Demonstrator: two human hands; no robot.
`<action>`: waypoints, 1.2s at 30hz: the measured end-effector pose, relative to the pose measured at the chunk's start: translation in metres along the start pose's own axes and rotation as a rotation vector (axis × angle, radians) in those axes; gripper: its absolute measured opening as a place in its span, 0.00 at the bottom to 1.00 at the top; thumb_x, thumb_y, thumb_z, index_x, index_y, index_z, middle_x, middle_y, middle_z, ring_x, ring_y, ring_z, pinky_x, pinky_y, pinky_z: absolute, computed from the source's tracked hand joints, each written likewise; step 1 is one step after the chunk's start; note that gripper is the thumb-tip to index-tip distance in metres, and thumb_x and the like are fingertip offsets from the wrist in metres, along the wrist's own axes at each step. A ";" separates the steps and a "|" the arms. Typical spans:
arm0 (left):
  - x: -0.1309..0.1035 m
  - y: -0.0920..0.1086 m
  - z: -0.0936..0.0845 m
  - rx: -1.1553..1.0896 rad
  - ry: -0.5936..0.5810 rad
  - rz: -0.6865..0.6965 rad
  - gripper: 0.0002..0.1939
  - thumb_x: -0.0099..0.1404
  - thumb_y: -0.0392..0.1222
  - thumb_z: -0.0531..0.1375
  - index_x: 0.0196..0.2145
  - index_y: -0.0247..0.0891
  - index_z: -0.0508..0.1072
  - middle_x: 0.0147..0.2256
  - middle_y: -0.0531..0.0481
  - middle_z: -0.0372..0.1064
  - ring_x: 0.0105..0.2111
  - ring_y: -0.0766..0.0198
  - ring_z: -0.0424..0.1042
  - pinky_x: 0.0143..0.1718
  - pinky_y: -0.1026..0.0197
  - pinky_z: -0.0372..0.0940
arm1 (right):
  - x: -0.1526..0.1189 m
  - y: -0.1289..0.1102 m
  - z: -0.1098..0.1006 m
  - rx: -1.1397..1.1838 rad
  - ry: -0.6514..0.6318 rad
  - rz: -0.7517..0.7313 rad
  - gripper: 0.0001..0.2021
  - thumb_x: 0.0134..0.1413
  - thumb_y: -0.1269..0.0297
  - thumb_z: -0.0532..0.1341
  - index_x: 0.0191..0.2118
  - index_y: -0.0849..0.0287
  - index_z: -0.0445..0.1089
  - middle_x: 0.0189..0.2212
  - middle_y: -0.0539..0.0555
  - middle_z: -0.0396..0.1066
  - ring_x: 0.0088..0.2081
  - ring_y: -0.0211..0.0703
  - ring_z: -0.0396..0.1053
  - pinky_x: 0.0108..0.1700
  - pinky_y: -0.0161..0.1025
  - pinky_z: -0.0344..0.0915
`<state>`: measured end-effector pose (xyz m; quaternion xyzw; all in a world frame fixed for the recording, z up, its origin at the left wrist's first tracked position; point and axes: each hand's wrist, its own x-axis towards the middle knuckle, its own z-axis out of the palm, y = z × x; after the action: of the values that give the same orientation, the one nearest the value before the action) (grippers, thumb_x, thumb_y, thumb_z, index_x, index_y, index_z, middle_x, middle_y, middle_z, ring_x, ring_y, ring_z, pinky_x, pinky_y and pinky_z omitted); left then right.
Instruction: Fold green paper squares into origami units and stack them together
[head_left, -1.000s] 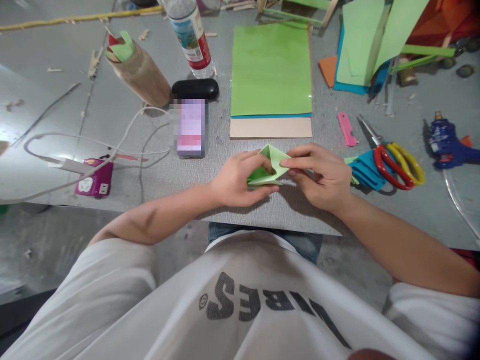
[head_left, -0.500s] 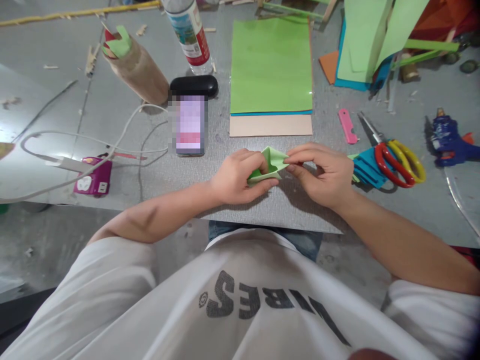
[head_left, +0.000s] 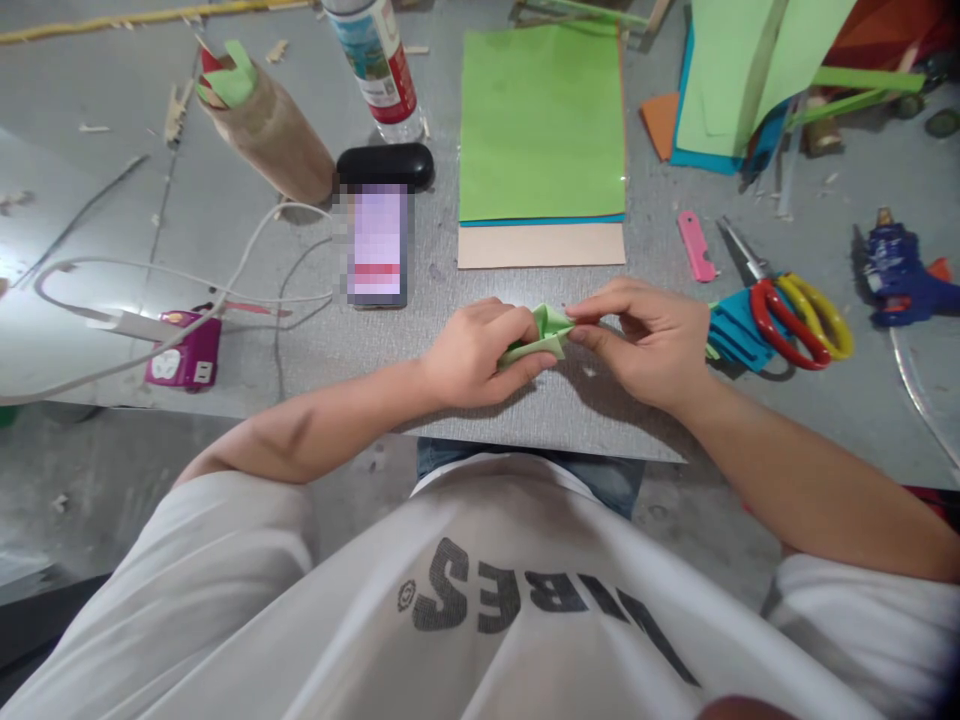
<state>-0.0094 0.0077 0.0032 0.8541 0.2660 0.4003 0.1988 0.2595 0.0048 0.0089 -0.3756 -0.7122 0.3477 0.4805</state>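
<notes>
A small piece of folded green paper is held between my two hands near the table's front edge. My left hand wraps its left part, thumb along the near side and fingers partly inside the fold. My right hand pinches the right tip of the paper between thumb and forefinger. Just right of that hand lie scissors with one red and one yellow handle, on top of blue cut paper pieces. The paper's underside is hidden by my left hand.
Green, blue and cream sheets lie stacked ahead. A phone, black case, water bottle and brown cylinder stand left, with a purple power adapter and cables. A pink cutter and blue glue gun lie right.
The green paper's opening has narrowed, its right end now pressed together more in my right fingers. My left hand keeps nearly the same place and grip.
</notes>
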 end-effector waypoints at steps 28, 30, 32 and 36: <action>0.001 0.016 -0.006 -0.066 -0.200 -0.286 0.21 0.93 0.57 0.54 0.41 0.44 0.71 0.28 0.53 0.74 0.24 0.64 0.67 0.29 0.57 0.57 | 0.004 -0.012 0.000 -0.047 -0.105 0.052 0.08 0.71 0.49 0.81 0.38 0.39 0.91 0.34 0.50 0.86 0.34 0.51 0.81 0.41 0.53 0.81; 0.001 0.019 -0.006 -0.066 -0.198 -0.278 0.20 0.92 0.55 0.55 0.40 0.45 0.69 0.27 0.54 0.71 0.23 0.64 0.65 0.29 0.57 0.55 | 0.002 -0.012 0.003 -0.087 -0.103 0.004 0.09 0.73 0.48 0.80 0.39 0.39 0.90 0.35 0.50 0.87 0.34 0.50 0.81 0.39 0.52 0.80; 0.002 0.023 -0.006 -0.071 -0.205 -0.298 0.19 0.91 0.54 0.55 0.40 0.45 0.69 0.27 0.55 0.70 0.23 0.64 0.65 0.29 0.58 0.55 | 0.001 -0.011 0.006 -0.114 -0.074 -0.079 0.10 0.74 0.48 0.79 0.39 0.40 0.89 0.34 0.50 0.86 0.32 0.49 0.79 0.37 0.51 0.79; 0.005 0.028 -0.011 -0.116 -0.238 -0.381 0.22 0.92 0.59 0.56 0.42 0.44 0.74 0.28 0.53 0.73 0.25 0.63 0.68 0.30 0.57 0.58 | 0.000 -0.008 0.008 -0.126 0.045 -0.227 0.11 0.77 0.51 0.78 0.39 0.45 0.87 0.32 0.50 0.84 0.29 0.47 0.76 0.34 0.50 0.76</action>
<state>-0.0072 -0.0094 0.0281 0.8168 0.3735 0.2668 0.3496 0.2502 -0.0001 0.0134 -0.3294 -0.7597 0.2373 0.5080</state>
